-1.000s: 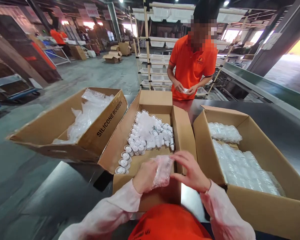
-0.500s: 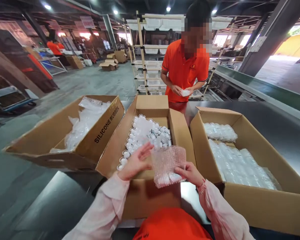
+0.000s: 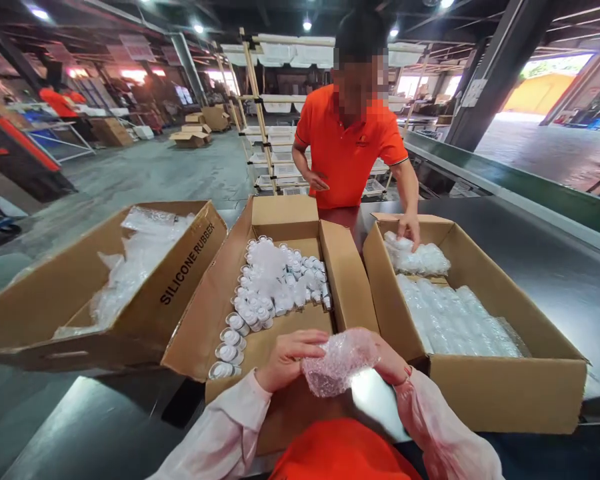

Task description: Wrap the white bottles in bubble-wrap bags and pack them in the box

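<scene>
Between my two hands is a crumpled piece of bubble wrap [image 3: 337,363], held over the near end of the middle cardboard box [image 3: 350,267]. My left hand [image 3: 293,357] grips its left side with the fingers over the top. On the right side my right hand [image 3: 387,360] is closed on it, its fingers partly hidden behind the plastic. Whether something lies inside the wrap I cannot tell. Small white capped containers [image 3: 250,303] stand and lie in the middle box, some under clear plastic.
At left, a box marked SILICONE RUBBER [image 3: 187,267] holds clear plastic bags [image 3: 140,260]. The right box [image 3: 505,393] contains rows of bubble-wrapped packs [image 3: 460,320]. Across the table a co-worker in an orange shirt [image 3: 350,147] reaches a hand [image 3: 409,230] into it. Behind stands a rack of white trays [image 3: 275,103].
The bubble wrap went from a flat pouch to a crumpled bundle, lower down. My left hand closed onto it. The co-worker's hand moved from holding a white pack to the right box.
</scene>
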Action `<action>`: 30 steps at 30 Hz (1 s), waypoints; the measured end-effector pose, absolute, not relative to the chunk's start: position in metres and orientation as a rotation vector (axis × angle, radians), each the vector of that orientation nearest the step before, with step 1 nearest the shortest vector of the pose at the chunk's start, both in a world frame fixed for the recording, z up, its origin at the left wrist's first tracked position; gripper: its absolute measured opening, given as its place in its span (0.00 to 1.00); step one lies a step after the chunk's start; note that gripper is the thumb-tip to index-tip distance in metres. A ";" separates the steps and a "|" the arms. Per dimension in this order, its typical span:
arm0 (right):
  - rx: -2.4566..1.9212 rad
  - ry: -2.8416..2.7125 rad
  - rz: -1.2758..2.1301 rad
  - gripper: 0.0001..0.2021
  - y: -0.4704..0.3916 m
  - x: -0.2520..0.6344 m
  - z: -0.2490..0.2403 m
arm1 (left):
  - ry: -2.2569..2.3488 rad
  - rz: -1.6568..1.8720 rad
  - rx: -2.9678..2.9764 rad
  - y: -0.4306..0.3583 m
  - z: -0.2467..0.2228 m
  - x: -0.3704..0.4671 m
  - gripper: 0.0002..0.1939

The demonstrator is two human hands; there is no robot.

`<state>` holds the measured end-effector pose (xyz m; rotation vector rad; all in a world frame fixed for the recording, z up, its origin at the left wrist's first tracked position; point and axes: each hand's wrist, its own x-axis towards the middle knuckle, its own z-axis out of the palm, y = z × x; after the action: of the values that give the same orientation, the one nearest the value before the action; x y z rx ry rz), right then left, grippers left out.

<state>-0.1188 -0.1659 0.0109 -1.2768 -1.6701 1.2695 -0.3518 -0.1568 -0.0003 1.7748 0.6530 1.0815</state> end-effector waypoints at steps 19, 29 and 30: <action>-1.216 -2.288 0.909 0.33 -0.201 -0.101 0.024 | 1.040 0.838 1.295 -0.176 -0.010 -0.298 0.19; -2.536 -1.343 0.320 0.23 -0.146 0.080 0.026 | 1.235 0.947 0.966 -0.159 0.005 -0.312 0.31; -2.589 -1.350 0.367 0.20 -0.142 0.094 0.020 | 1.251 0.952 0.953 -0.158 0.002 -0.317 0.31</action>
<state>0.0939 -0.1415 0.0201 -2.5889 -1.3504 0.3665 -0.3166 -0.1584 0.0025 0.9531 1.2510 0.9519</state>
